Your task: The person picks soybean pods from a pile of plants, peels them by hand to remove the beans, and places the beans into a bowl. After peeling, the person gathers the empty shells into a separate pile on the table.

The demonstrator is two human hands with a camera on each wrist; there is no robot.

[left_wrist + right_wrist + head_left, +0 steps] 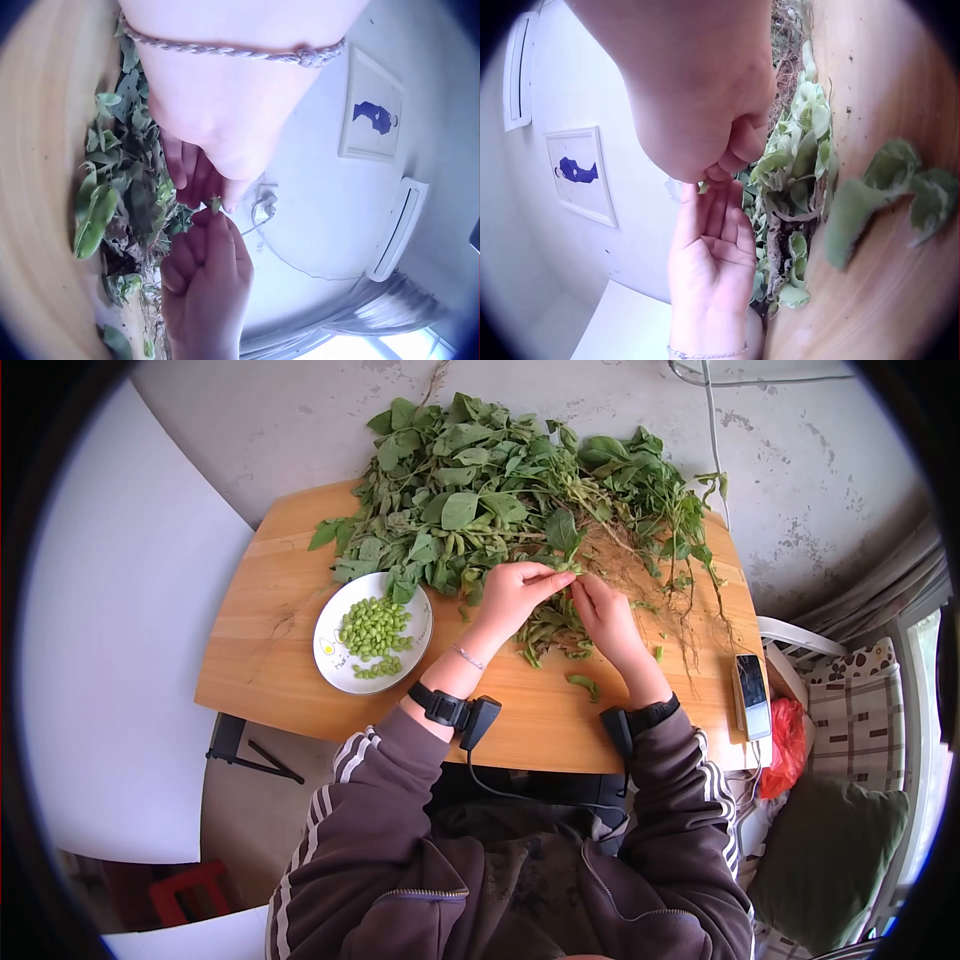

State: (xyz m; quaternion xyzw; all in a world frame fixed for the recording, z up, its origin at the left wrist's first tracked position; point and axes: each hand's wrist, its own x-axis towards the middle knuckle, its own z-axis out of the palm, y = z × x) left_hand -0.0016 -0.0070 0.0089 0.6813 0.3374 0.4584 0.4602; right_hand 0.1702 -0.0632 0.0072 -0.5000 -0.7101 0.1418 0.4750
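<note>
Both hands meet over the middle of the table, fingertips together at a small green bean pod (216, 204). My left hand (515, 597) pinches it between thumb and fingers, its palm partly showing in the right wrist view. From the other side my right hand (607, 622) pinches the pod too, its remaining fingers curled in. Fingers hide most of the pod. Close below lies a pile of opened pods (802, 157) and leaf scraps. Left of the hands, a white plate (330, 610) holds shelled green beans (375, 627).
A large heap of leafy bean plants (460, 490) covers the back of the wooden table (270, 620), with roots (690, 610) trailing at the right. A loose pod (583, 685) lies near the front. A phone (751, 695) sits at the right edge, beside a cushioned bench (860, 720).
</note>
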